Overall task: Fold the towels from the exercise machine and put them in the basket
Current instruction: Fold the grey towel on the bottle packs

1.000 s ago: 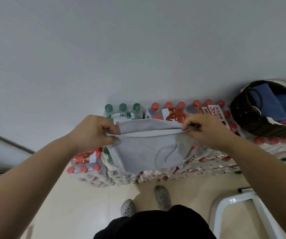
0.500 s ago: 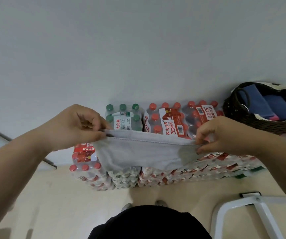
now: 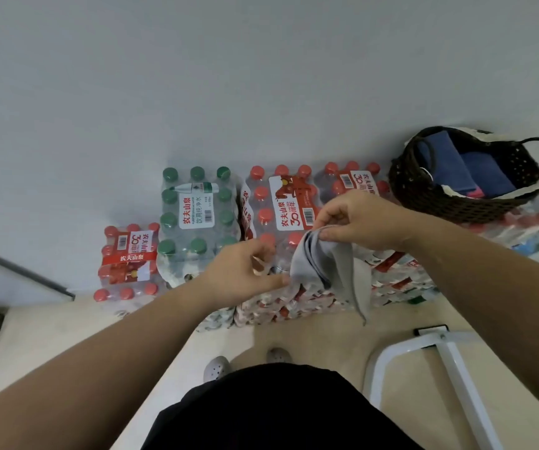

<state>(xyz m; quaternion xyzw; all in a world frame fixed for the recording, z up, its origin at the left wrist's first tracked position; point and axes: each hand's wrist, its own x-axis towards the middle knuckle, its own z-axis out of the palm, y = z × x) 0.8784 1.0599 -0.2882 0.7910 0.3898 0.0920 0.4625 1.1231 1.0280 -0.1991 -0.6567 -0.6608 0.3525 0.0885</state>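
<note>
Over the bottle packs (image 3: 196, 216), the grey towel (image 3: 326, 264) hangs bunched, pinched at its top by the right grip (image 3: 365, 222); the left grip (image 3: 245, 274) touches its lower edge, hold unclear. Soft, light, limp, it likely wants holding by corners. Nearby right sits the basket (image 3: 424, 193).

Beige floor (image 3: 310, 339): shrink-wrapped bottled-water packs (image 3: 196, 216) stacked along the wall edge; white metal frame (image 3: 450, 352) at right; grey clogs (image 3: 218, 368), worn, near side.

Head-worn view, forward and down
</note>
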